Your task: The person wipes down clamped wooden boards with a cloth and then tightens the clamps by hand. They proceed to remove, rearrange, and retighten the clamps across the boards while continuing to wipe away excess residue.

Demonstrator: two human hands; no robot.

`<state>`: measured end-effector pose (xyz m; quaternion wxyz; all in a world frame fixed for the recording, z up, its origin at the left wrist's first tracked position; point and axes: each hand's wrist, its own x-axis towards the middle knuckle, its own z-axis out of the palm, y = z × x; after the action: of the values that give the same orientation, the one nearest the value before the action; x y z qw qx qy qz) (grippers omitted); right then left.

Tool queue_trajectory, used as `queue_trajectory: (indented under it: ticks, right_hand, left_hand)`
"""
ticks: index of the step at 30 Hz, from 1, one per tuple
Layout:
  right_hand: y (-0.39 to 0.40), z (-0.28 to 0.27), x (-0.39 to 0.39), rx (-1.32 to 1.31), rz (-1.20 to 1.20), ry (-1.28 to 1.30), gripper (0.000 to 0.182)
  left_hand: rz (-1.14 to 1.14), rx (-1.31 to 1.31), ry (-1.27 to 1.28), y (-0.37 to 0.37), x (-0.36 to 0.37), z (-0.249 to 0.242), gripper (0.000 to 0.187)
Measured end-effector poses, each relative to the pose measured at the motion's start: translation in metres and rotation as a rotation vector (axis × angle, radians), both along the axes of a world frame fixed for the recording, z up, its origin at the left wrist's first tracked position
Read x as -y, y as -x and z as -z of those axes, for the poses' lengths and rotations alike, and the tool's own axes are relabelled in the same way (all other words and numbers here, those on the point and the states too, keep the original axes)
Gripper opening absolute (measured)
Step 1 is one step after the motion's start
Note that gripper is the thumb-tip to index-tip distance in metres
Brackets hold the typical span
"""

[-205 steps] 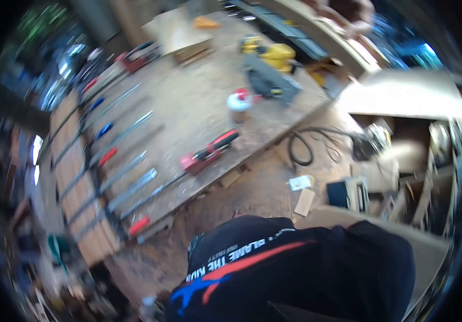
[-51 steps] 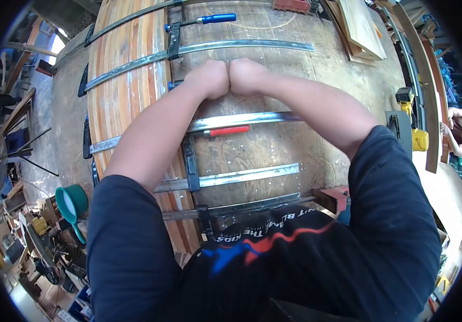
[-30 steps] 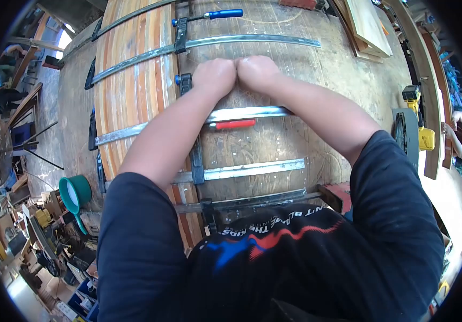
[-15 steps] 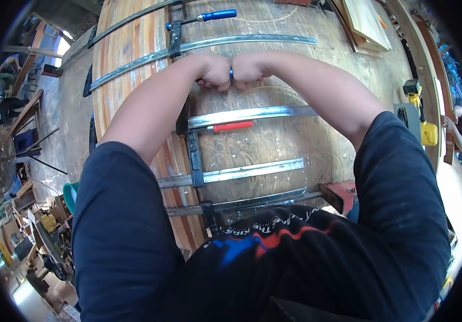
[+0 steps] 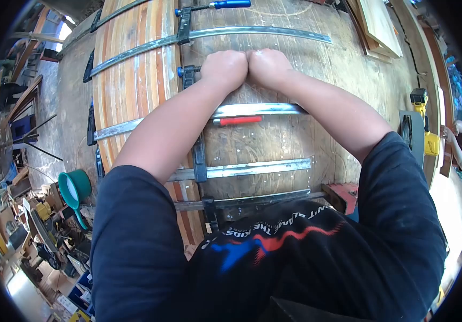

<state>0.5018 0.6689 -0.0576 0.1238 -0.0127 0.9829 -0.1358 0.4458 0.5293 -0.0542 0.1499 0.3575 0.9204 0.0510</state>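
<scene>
My left hand and my right hand are closed side by side, knuckles touching, over the plywood top. Both wrap round a clamp handle that they hide; in the earlier frame a bit of its blue showed between them. Left of my left hand is the clamp's dark screw end with a blue tip. Metal bar clamps, one bar just below my hands, cross a panel of glued wood strips. A red-handled clamp lies below, and a blue-handled one is above.
Pale boards lie at the upper right. A yellow and black power tool rests at the right edge. A green dipper is at the left, near cluttered tools. Part of another person's arm shows at far right.
Both fists have turned, with their backs now facing up and the blue between them hidden. The view has shifted, bringing the green dipper further into sight.
</scene>
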Motion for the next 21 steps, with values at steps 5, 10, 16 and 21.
queue_trajectory:
  ticks: [5,10,16,21]
  right_hand:
    - [0.011,0.005,-0.002,0.099,0.052,0.054,0.023]
    - [0.022,0.003,-0.01,0.167,0.003,0.126,0.018]
    - [0.042,0.011,-0.015,0.459,-0.065,0.087,0.027]
    - [0.028,0.013,-0.01,0.161,-0.05,0.086,0.023]
  left_hand:
    - [0.008,0.092,0.084,0.004,-0.003,-0.019,0.027]
    - [0.047,0.216,0.16,0.015,-0.009,-0.029,0.029]
    - [0.244,0.268,0.176,0.03,-0.017,-0.019,0.029]
    - [0.137,0.232,0.168,0.027,-0.014,-0.016,0.031]
